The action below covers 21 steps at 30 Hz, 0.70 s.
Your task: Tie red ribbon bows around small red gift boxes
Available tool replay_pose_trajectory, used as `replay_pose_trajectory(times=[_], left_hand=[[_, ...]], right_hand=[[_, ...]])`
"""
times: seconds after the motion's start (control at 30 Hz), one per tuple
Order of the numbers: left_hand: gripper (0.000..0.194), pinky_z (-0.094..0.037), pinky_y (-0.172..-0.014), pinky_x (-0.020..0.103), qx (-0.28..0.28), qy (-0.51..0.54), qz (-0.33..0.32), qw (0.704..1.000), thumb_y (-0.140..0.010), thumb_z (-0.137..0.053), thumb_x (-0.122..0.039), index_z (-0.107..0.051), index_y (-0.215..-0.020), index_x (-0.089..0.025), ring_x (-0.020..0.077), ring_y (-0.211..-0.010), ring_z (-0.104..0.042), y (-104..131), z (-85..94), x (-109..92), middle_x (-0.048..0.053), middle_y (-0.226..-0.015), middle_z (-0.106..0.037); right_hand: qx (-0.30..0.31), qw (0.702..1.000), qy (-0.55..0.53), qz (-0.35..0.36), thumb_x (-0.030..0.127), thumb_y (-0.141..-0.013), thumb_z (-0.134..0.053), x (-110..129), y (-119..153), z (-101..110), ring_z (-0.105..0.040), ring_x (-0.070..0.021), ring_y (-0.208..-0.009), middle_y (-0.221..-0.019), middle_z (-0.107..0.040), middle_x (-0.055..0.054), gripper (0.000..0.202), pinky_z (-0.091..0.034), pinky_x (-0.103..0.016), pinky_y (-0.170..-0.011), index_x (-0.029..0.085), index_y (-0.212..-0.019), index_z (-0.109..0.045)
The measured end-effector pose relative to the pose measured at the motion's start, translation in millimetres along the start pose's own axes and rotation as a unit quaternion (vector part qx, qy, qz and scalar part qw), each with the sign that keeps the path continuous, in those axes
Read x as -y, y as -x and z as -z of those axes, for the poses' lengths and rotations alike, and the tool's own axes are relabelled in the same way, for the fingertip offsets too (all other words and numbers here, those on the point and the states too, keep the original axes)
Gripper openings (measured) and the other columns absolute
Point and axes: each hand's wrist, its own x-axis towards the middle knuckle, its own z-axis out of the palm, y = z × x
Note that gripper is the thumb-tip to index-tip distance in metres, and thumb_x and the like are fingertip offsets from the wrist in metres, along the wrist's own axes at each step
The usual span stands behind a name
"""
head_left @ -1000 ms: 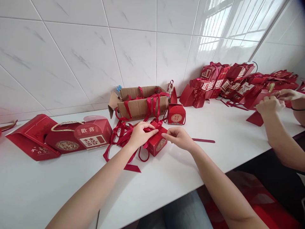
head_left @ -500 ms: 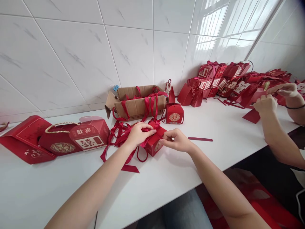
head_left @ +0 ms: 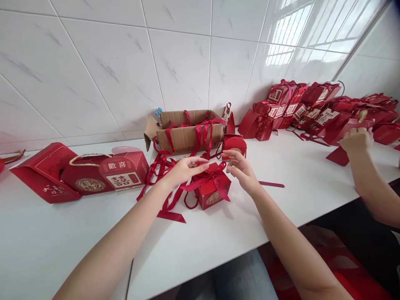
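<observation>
Have a white table (head_left: 175,258) below, bearing an open cardboard carton (head_left: 183,141) of ribbons (head_left: 198,135) by the wall. See a small red box (head_left: 204,200) before the carton. Hold left hand (head_left: 184,171) and right hand (head_left: 242,171) half open beside it, gripping nothing; cannot tell if touching its bow (head_left: 212,174).

1. Left on the worktop (head_left: 200,246): two boxes (head_left: 123,171).
2. Middle, near the wall (head_left: 184,71): a carton (head_left: 184,141), ribbons (head_left: 205,137) inside and over its edge.
3. Before the carton: a gift box (head_left: 208,196).
4. Right: a box pile (head_left: 289,109).
</observation>
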Motion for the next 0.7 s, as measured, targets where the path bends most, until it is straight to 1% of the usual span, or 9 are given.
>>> replay_pose_trajectory(times=[0.07,0.1,0.17,0.23,0.37,0.43,0.5,0.57,0.7], left_hand=[[0.047,-0.048,-0.077,0.032,-0.002,0.022,0.012,1.000,-0.074,-0.065,-0.055,-0.066,-0.106,-0.021,0.0201,-0.089,-0.062,1,8.0,1,0.006,-0.098,-0.069],[0.044,-0.047,-0.076,0.032,0.008,0.032,0.016,0.999,-0.075,-0.064,-0.054,-0.065,-0.104,-0.021,0.0197,-0.087,-0.062,1,11.2,3,0.006,-0.098,-0.068],[0.039,-0.047,-0.074,0.031,0.045,0.058,0.024,0.997,-0.076,-0.065,-0.050,-0.064,-0.101,-0.020,0.0190,-0.085,-0.061,1,15.1,6,0.005,-0.097,-0.067],[0.033,-0.046,-0.077,0.031,0.077,0.079,0.020,0.994,-0.076,-0.066,-0.044,-0.064,-0.099,-0.020,0.0180,-0.086,-0.060,0,15.5,9,0.004,-0.096,-0.065],[0.023,-0.042,-0.083,0.031,0.095,0.077,-0.002,0.993,-0.076,-0.067,-0.037,-0.065,-0.092,-0.020,0.0159,-0.087,-0.057,0,11.7,9,0.002,-0.092,-0.063],[0.021,-0.041,-0.084,0.032,0.093,0.077,-0.009,0.993,-0.076,-0.067,-0.038,-0.065,-0.086,-0.019,0.0161,-0.088,-0.056,0,10.1,9,0.003,-0.100,-0.064],[0.023,-0.041,-0.083,0.032,0.086,0.081,-0.015,0.993,-0.076,-0.067,-0.041,-0.064,-0.080,-0.018,0.0157,-0.086,-0.056,0,9.0,9,0.004,-0.112,-0.062],[0.027,-0.042,-0.082,0.033,0.079,0.086,-0.025,0.993,-0.077,-0.065,-0.044,-0.062,-0.075,-0.017,0.0145,-0.083,-0.056,0,8.2,10,0.005,-0.121,-0.059],[0.031,-0.042,-0.086,0.035,0.082,0.084,-0.041,0.992,-0.079,-0.062,-0.047,-0.062,-0.071,-0.017,0.0162,-0.086,-0.057,-1,7.4,8,0.006,-0.121,-0.059]], right_hand=[[0.034,0.999,-0.020,-0.021,0.027,-0.081,-0.057,-1,1,-1,-0.044,-0.0090,-0.064,-0.119,-0.052,-0.006,0.039,-0.042,-0.027,-0.063,0.027,-0.120,-0.050],[0.051,0.998,-0.027,-0.030,0.028,-0.081,-0.059,-1,1,-2,-0.043,-0.0086,-0.063,-0.117,-0.053,-0.005,0.039,-0.042,-0.027,-0.063,0.027,-0.119,-0.051],[0.081,0.995,-0.040,-0.047,0.030,-0.079,-0.064,-2,1,-3,-0.044,-0.0087,-0.063,-0.111,-0.054,-0.004,0.038,-0.042,-0.026,-0.062,0.027,-0.116,-0.052],[0.090,0.993,-0.055,-0.057,0.030,-0.077,-0.067,-3,1,-3,-0.046,-0.0091,-0.064,-0.104,-0.054,-0.003,0.036,-0.042,-0.026,-0.059,0.027,-0.111,-0.054],[0.058,0.993,-0.083,-0.062,0.031,-0.077,-0.068,-1,1,-2,-0.044,-0.0074,-0.061,-0.098,-0.052,-0.001,0.030,-0.038,-0.024,-0.054,0.025,-0.104,-0.056],[0.031,0.995,-0.074,-0.063,0.031,-0.078,-0.067,-1,0,-2,-0.043,-0.0073,-0.060,-0.094,-0.053,-0.001,0.025,-0.037,-0.023,-0.053,0.024,-0.100,-0.057],[0.010,0.997,-0.055,-0.062,0.030,-0.078,-0.065,-1,-1,-1,-0.044,-0.0081,-0.061,-0.091,-0.055,-0.001,0.021,-0.038,-0.024,-0.054,0.022,-0.097,-0.058],[-0.004,0.998,-0.039,-0.059,0.026,-0.079,-0.062,-2,-2,-2,-0.048,-0.0095,-0.064,-0.092,-0.059,-0.002,0.017,-0.041,-0.025,-0.056,0.022,-0.095,-0.058],[-0.026,0.999,-0.004,-0.039,0.020,-0.078,-0.057,-6,-2,-4,-0.053,-0.0114,-0.068,-0.100,-0.063,-0.004,0.015,-0.045,-0.027,-0.060,0.021,-0.093,-0.059]])
